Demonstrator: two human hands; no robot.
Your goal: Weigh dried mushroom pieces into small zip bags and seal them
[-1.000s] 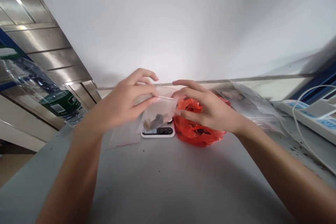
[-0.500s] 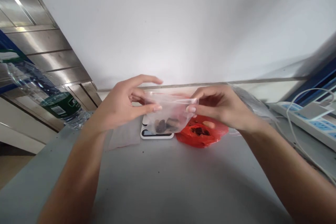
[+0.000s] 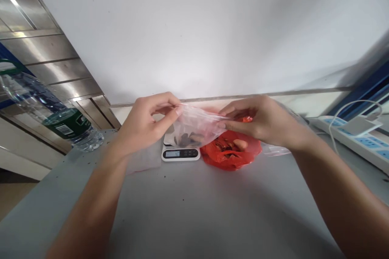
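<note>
A small clear plastic bag (image 3: 199, 127) with several dark pieces inside rests over a white digital scale (image 3: 180, 153) on the grey table (image 3: 194, 210). My left hand (image 3: 148, 119) pinches the bag's top left corner between thumb and fingers. My right hand (image 3: 258, 121) pinches its top right corner. The bag's top edge is stretched taut between the two hands. Under my right hand lies an open red plastic bag (image 3: 231, 151) holding brownish pieces.
A plastic water bottle (image 3: 51, 111) with a green label stands at the left edge. A flat clear bag (image 3: 144, 160) lies left of the scale. More clear bags (image 3: 275, 149) sit behind my right wrist. A white power strip (image 3: 358, 139) with cables runs along the right.
Both hands lowered the clear bag onto the scale and pulled its top edge taut. The right hand came off the red bag and took the clear bag's right corner.
</note>
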